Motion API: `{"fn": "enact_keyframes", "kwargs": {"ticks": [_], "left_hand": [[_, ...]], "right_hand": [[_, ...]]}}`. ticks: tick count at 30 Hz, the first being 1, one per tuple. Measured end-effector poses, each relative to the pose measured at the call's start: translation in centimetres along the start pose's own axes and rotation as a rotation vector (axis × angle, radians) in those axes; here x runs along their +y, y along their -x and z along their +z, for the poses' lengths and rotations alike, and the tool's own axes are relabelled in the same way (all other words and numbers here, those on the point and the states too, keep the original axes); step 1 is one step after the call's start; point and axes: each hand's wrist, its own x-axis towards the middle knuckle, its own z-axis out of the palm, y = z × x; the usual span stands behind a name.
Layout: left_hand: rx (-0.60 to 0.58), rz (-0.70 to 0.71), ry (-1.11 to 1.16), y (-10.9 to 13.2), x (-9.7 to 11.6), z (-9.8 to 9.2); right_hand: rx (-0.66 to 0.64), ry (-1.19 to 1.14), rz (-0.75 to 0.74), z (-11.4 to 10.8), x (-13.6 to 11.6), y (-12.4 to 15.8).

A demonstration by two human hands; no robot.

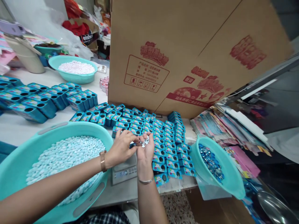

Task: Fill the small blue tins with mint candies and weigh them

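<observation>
Several small white candies (pixel 145 142) lie in the cupped palm of my right hand (pixel 146 151), its fingers curled around them. My left hand (pixel 122 146) meets it from the left, thumb and fingers drawn together at the candies. A bit of dark blue shows between the hands, and what the left fingers hold is hidden. Under the hands is a small digital scale (pixel 124 175) with a lit display. On the left, a large turquoise basin (pixel 30 146) is filled with pale candies (pixel 70 155). Rows of small blue boxes (pixel 160 159) with round holes stand just behind and right of my hands.
A large cardboard carton (pixel 182 37) rises behind the boxes. At right, a turquoise basin (pixel 230 183) of shiny blue pieces overhangs the table edge. More blue boxes (pixel 30 112) and a basin (pixel 87 77) of white candies stand at left. Stacked printed sheets (pixel 224 127) lie right.
</observation>
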Motion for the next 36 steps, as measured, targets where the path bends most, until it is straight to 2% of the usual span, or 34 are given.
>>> {"fn": "enact_keyframes", "kwargs": {"ticks": [4,7,12,16,25,31,34,36], "left_hand": [[0.012,-0.053,0.016,0.0,-0.9,0.1],[0.067,-0.107,0.052,0.0,-2.2,-1.6],[0.179,-0.212,0.102,1.1,-4.1,-5.2],[0.160,-0.276,0.079,2.6,-4.6,-6.1],[0.035,-0.133,-0.116,3.8,-4.4,-4.4],[-0.059,0.006,-0.141,3.2,-1.3,-2.4],[-0.058,0.092,-0.145,2.5,0.6,-2.1],[-0.072,0.118,-0.180,2.0,1.0,-2.0]], "right_hand": [[0.000,-0.089,0.081,-0.2,-1.1,-0.1],[-0.074,-0.172,0.132,-0.3,-3.8,0.5],[-0.248,-0.204,-0.009,-0.3,-10.2,3.1],[-0.241,-0.151,-0.100,-0.9,-12.5,4.3],[-0.215,-0.118,-0.033,-1.9,-11.0,4.3],[-0.166,-0.142,-0.019,-1.7,-9.5,4.3],[-0.131,-0.119,0.028,-1.5,-7.9,4.2],[-0.112,-0.126,0.069,-1.6,-7.0,4.0]]}}
